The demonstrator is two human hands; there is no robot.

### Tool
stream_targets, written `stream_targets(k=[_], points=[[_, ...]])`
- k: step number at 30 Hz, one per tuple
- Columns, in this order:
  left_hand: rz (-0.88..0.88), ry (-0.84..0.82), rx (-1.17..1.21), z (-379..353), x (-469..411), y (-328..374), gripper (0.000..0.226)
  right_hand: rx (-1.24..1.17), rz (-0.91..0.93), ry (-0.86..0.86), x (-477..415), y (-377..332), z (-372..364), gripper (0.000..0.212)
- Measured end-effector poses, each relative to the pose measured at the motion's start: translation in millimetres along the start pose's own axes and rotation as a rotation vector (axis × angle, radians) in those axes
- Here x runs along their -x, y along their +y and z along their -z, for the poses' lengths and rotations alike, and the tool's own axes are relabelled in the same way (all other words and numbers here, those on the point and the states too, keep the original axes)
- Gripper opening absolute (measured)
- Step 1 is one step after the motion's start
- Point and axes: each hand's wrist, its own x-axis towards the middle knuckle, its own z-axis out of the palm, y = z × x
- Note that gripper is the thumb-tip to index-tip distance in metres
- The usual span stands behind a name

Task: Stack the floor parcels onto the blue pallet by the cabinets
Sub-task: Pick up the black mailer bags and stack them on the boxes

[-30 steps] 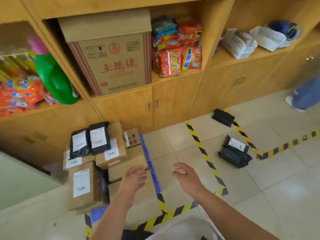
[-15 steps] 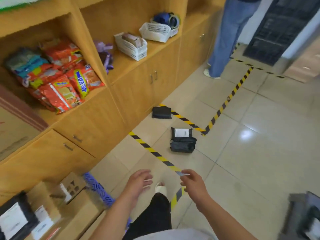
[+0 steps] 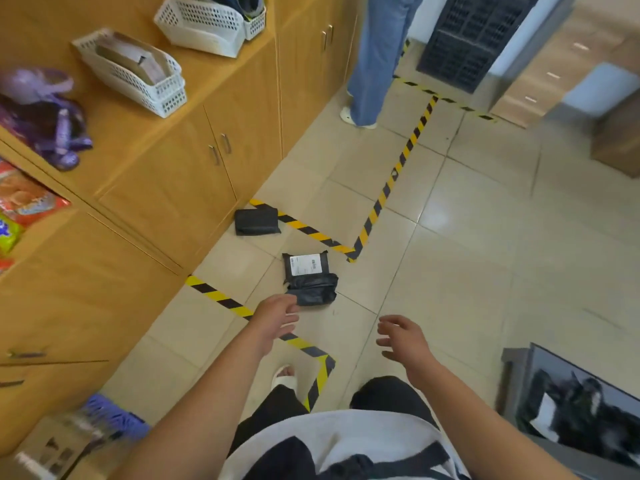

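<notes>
Pale tiled floor (image 3: 450,271), hazard tape (image 3: 377,202) crossing it, wooden cabinets (image 3: 166,188) left. A labelled black parcel (image 3: 304,268) lies just ahead, a plain black parcel (image 3: 256,221) beside the cabinets, blue pallet (image 3: 114,415) bottom-left. Left hand (image 3: 277,320) and right hand (image 3: 401,337) hover loose, empty.

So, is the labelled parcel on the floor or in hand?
On the floor: parcel lies flat, label up; left hand and right hand empty.

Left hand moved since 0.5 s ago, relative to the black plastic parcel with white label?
Yes. The left hand has reached forward toward the black plastic parcel with white label; the gap between them has shrunk.
</notes>
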Motion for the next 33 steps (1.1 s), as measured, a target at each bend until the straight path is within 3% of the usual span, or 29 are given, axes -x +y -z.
stream_targets(k=[5,14,19,26,33], points=[[0.047,0.065,0.057,-20.2,-43.9,24.3,0.027,0.032,-0.025,-0.07,-67.7,-42.0,11.5,0.013],[0.275,0.422,0.425,-99.9,-89.4,15.4,0.012,0.428,-0.061,-0.397,-233.8,-121.6,41.5,0.018],[0.456,0.435,0.426,-160.2,-137.2,-4.7,0.013,0.565,-0.083,-0.421,-307.3,-138.4,38.5,0.013],[0.517,0.401,0.359,-190.3,-280.2,-58.7,0.01,0.535,-0.14,-0.473,-395.8,-89.2,-10.1,0.015],[0.589,0.457,0.315,-178.1,-477.5,-143.5,0.049,0.338,-0.184,-0.384,-490.7,8.9,-65.9,0.015]])
